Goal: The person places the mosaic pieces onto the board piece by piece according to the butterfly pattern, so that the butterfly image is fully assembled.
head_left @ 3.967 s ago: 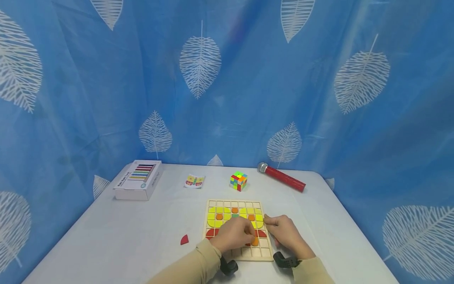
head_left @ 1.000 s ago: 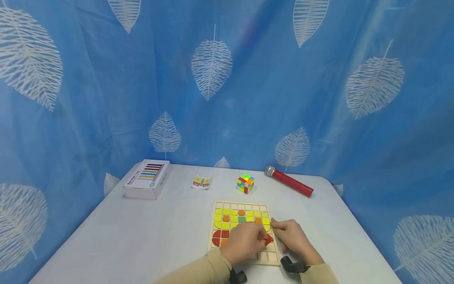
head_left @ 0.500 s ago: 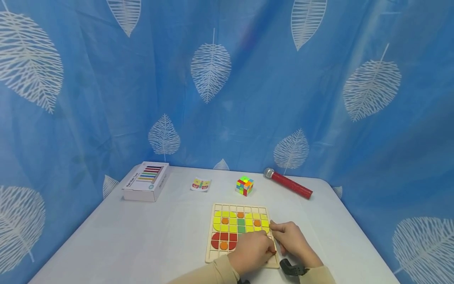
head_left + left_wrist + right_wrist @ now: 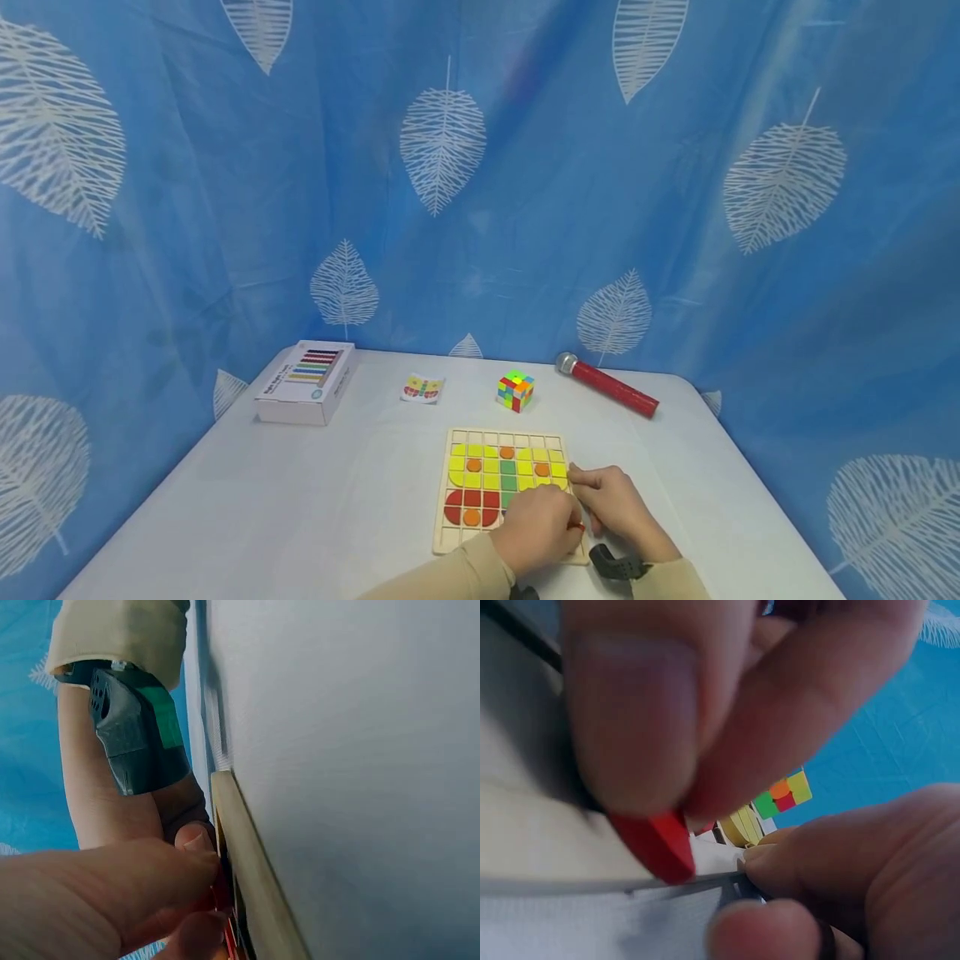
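My left hand (image 4: pixel 542 527) reaches over the wooden grid board (image 4: pixel 448 540) and pinches a red puzzle piece (image 4: pixel 660 844) between thumb and finger. In the right wrist view the piece is tilted just above the board's near edge. My right hand (image 4: pixel 617 504) holds the board's right edge with its fingertips. Yellow pieces (image 4: pixel 456 471), orange discs (image 4: pixel 473 465), green squares (image 4: pixel 508 467) and red pieces (image 4: pixel 472 497) fill many cells. The left hand hides the board's lower right part.
Behind the board stand a puzzle cube (image 4: pixel 516 391) and a small butterfly pattern card (image 4: pixel 422 389). A red microphone (image 4: pixel 609 387) lies at the back right of the white table (image 4: pixel 337 500). A white box (image 4: pixel 306 385) sits at the back left.
The red quarter piece that lay left of the board is gone from there. My left hand has moved toward the board's lower right with a red piece; the right hand stays at the edge.
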Demonstrator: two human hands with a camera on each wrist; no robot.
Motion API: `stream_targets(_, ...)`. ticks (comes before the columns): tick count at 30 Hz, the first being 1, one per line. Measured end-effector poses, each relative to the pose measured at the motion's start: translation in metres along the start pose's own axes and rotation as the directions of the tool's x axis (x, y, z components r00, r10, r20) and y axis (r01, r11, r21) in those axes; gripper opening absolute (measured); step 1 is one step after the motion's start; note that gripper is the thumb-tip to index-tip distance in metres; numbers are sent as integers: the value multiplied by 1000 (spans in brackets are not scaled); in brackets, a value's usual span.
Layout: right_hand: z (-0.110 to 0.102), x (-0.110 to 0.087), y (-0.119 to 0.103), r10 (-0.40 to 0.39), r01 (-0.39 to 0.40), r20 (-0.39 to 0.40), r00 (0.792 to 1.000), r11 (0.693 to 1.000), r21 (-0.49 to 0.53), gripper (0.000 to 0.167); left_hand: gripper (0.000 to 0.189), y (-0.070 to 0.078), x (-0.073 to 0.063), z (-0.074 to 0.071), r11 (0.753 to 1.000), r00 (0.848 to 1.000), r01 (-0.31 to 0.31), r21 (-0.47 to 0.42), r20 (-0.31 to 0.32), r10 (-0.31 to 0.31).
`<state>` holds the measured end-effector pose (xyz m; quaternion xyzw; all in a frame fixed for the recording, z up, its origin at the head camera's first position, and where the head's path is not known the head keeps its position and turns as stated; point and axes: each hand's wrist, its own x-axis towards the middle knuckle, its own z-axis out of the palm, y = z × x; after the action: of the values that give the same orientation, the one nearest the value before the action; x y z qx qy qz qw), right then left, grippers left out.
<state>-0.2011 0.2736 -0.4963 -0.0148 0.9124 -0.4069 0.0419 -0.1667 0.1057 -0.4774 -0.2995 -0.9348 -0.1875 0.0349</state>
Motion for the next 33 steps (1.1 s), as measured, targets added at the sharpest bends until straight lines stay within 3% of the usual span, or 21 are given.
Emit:
stream_targets(3,1,-1,1,2,-1,10,1000,1000,-5,37,37,1,0,0,997,998,64,-42,31,-63)
stream_targets(6,2,-1,0,12,-11,19,1000,1000,-13,37,43,1,0,0,992,994,104,-72,22,-102)
stream_targets(12,4,-2,-3,24,-24,7,1000,1000,-7,35,30,-4,1,0,980,989,145,-139,13,-145)
stream_targets(19,6,1,-3,-39,39,22,999,999,21,35,50,-9,0,0,982,985,174,-78,16,-173)
stream_targets(22,6,2,-2,-57,52,66,996,996,77,38,50,-10,-3,-2,985,986,168,-44,3,-168)
stream_targets(25,6,1,-3,-69,52,107,992,987,154,41,43,-14,-10,-8,985,986,162,-66,-13,-163)
stream_targets(28,11,-1,-6,-43,14,136,990,978,210,43,30,-27,-21,-24,980,984,170,-106,-35,-174)
stream_targets(30,15,-5,-9,-4,-24,129,992,977,212,43,22,-44,-33,-40,983,982,159,-97,-87,-167)
stream_targets(33,22,-12,-17,-45,46,-27,999,998,47,43,14,-79,-52,-61,995,968,96,36,-235,-85)
